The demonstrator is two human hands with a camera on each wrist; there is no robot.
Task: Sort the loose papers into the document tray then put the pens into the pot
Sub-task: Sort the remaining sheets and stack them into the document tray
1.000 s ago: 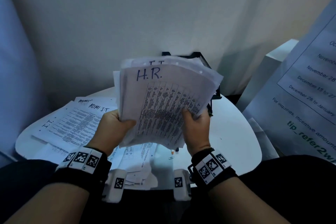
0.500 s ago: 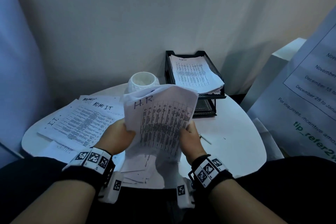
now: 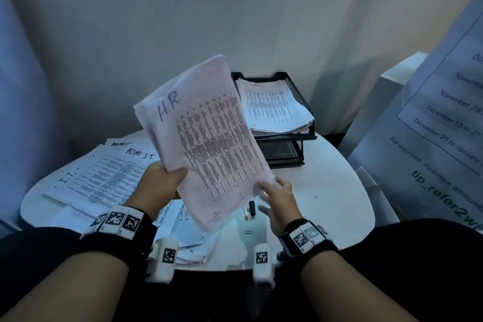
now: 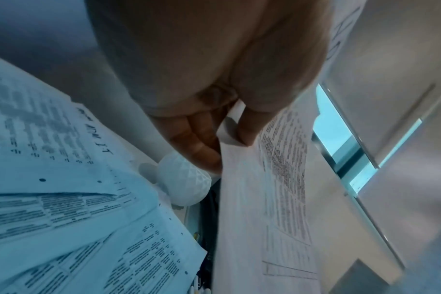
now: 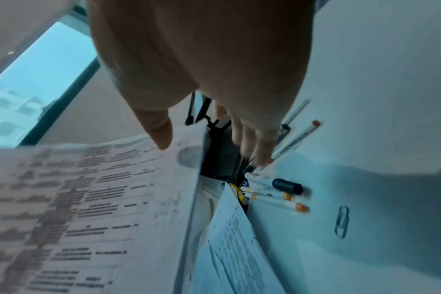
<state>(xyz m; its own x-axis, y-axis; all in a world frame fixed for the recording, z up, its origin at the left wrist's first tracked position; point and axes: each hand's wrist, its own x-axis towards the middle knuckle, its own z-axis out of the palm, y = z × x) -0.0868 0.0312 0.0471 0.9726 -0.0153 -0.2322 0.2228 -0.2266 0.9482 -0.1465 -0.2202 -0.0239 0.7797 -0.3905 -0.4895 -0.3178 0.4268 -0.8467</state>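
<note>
The left hand (image 3: 159, 185) holds a stack of papers (image 3: 206, 136) marked "H.R." above the desk (image 3: 326, 191). The thumb lies on the printed front and the other fingers (image 4: 196, 143) are behind, so the stack is pinched at its lower left edge. The stack is tilted, with its top leaning to the right, and it hides a part of the document tray (image 3: 295, 86).

The right hand (image 3: 279, 198) is just below the lower right corner of the stack. Its fingers (image 5: 259, 143) are straight and spread and they hold nothing. In the right wrist view the thumb is at the edge of the stack, but I cannot tell if it touches the paper.

The document tray is black mesh with 2 levels and stands at the far side of the desk, near the wall. Its upper level already carries a pile of printed sheets (image 3: 271, 110).

More loose papers (image 3: 104, 175) lie spread on the left part of the desk, some with "ADMI I.T" and "I.T." written on top. A few pens (image 5: 272, 195) with orange ends lie together on the desk under the right hand, beside a small black cap (image 5: 287, 186). A paper clip (image 5: 341, 220) lies near them. The white pot (image 4: 184, 183) shows only in the left wrist view, standing beyond the left hand's fingers.
</note>
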